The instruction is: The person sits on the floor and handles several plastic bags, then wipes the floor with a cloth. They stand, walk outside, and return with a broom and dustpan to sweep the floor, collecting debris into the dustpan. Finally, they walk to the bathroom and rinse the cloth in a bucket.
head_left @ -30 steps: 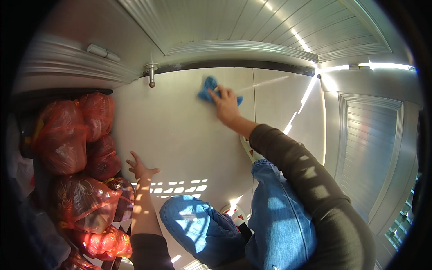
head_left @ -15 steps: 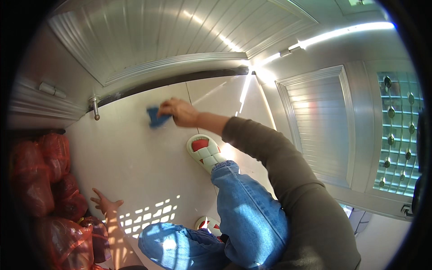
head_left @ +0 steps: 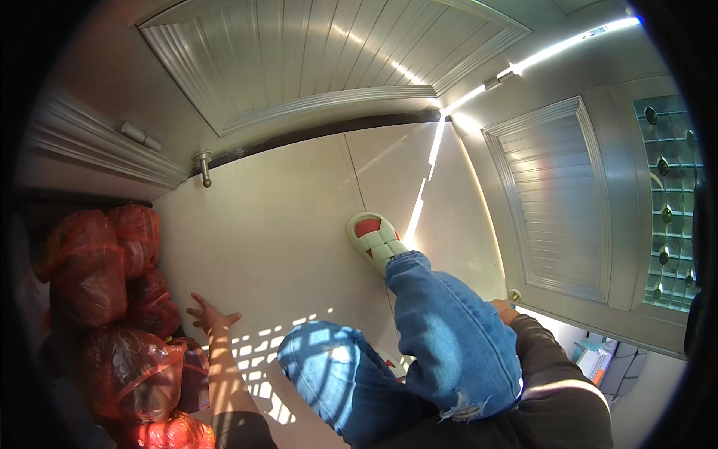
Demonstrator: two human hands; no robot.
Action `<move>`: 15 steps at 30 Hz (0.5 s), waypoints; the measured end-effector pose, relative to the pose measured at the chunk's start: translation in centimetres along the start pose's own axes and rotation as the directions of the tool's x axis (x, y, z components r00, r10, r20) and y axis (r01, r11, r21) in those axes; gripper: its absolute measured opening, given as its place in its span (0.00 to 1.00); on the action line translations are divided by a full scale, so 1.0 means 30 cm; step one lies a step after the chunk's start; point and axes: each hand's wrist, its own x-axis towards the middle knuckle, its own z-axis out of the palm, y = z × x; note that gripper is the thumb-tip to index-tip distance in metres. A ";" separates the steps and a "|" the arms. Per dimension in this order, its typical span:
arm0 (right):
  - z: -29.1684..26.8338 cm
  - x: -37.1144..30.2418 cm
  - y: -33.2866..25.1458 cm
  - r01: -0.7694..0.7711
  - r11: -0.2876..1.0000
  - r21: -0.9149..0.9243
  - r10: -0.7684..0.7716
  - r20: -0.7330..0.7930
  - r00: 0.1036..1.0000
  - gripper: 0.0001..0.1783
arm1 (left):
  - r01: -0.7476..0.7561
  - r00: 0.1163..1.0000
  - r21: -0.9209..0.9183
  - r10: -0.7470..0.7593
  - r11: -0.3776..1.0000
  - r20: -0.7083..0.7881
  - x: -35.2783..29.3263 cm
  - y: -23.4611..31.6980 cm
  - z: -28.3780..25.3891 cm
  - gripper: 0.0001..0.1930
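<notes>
My left hand point(head_left: 212, 316) is low at the left with its fingers spread. It holds nothing and appears to rest on the pale floor point(head_left: 262, 217), beside the red plastic bags point(head_left: 134, 372). My right hand point(head_left: 506, 310) is at my right knee, close to the lower corner of the metal door point(head_left: 557, 209) and a small brass-coloured door fitting point(head_left: 514, 296). The jeans leg point(head_left: 456, 329) hides most of its fingers, so its grip does not show. No blue cloth-like piece is visible now.
A ribbed metal door panel point(head_left: 321, 60) closes off the far side, above a dark floor strip point(head_left: 314, 133). A metal stopper point(head_left: 203, 168) sticks out at the far left. My slippered foot point(head_left: 374, 236) is planted mid-floor. Several boxes point(head_left: 598, 359) lie at the lower right.
My right hand has drawn back from the far floor to beside my right knee; the blue piece it held has gone out of sight. My left hand stays spread near the bags. The view has shifted.
</notes>
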 end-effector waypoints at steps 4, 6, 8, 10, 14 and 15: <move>-0.176 -0.041 0.044 -0.110 0.898 0.425 0.228 -0.235 0.945 0.15 | 0.019 0.999 0.013 -0.020 1.000 0.049 -0.022 0.017 -0.015 0.68; -0.466 -0.029 0.031 -0.188 0.765 0.616 0.331 -0.125 0.935 0.15 | 0.060 0.997 0.029 -0.061 0.998 0.038 -0.019 -0.011 -0.014 0.66; -0.576 -0.047 0.143 0.080 0.873 0.482 0.266 -0.606 0.749 0.10 | 0.014 0.999 0.026 -0.015 1.000 0.041 -0.043 0.028 -0.021 0.66; -0.982 -0.185 0.015 0.133 0.555 0.821 0.405 -0.406 0.819 0.08 | 0.012 1.000 0.015 -0.012 1.000 0.005 -0.043 -0.007 -0.018 0.65; -1.286 -0.327 -0.007 0.600 -0.373 0.708 0.263 -0.539 0.800 0.15 | -0.046 0.999 -0.061 0.045 0.997 -0.010 -0.084 0.042 -0.022 0.64; -1.384 -0.393 -0.095 0.502 -0.538 0.677 0.154 -0.507 0.848 0.15 | -0.064 0.996 -0.150 0.053 0.987 -0.075 -0.063 0.020 0.027 0.64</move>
